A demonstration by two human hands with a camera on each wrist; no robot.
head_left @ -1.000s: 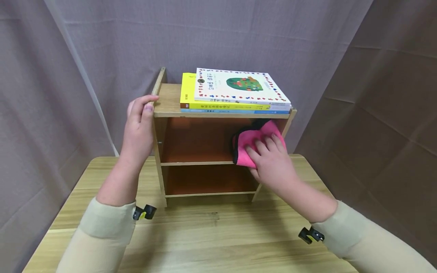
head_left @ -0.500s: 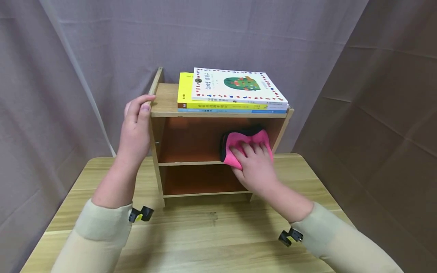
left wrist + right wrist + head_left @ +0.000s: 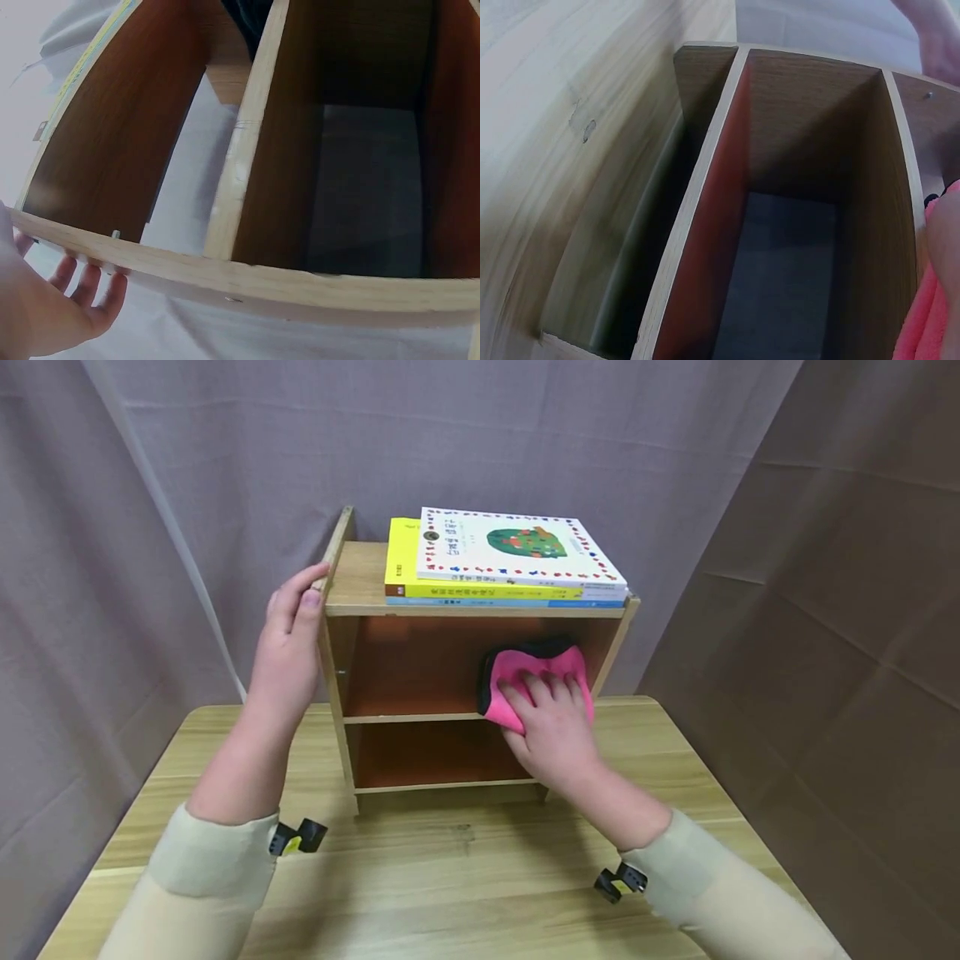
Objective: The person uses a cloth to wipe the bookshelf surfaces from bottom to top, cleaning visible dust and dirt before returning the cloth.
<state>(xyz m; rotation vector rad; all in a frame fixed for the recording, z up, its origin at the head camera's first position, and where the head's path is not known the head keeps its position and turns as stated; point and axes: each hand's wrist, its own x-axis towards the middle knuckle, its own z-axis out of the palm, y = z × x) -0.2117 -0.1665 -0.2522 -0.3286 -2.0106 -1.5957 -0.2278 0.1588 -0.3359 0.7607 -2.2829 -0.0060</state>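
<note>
A small wooden bookshelf [image 3: 433, 719] stands on the table. My left hand [image 3: 285, 639] holds the top front corner of its left side panel [image 3: 337, 647]; in the left wrist view, bent fingers [image 3: 88, 285] lie along the panel's outer face. Inside the upper compartment, my right hand [image 3: 555, 727] grips a pink cloth [image 3: 517, 667] with a black edge, fingers spread and bent into it. The cloth lies toward the right end, over the middle shelf board. My right thumb is mostly hidden. At the right wrist view's edge, the cloth [image 3: 922, 322] shows partly.
Several books [image 3: 517, 547] lie stacked on the bookshelf's top, a white one uppermost over yellow and blue ones. A lower compartment [image 3: 435, 756] sits under the middle board. Grey curtains [image 3: 480, 435] hang behind the wooden table [image 3: 420, 893] and at both sides.
My right hand has moved left with the cloth, away from the right side panel, mostly in the first half second. My left hand stays at the left panel; the whole scene shifts slightly left.
</note>
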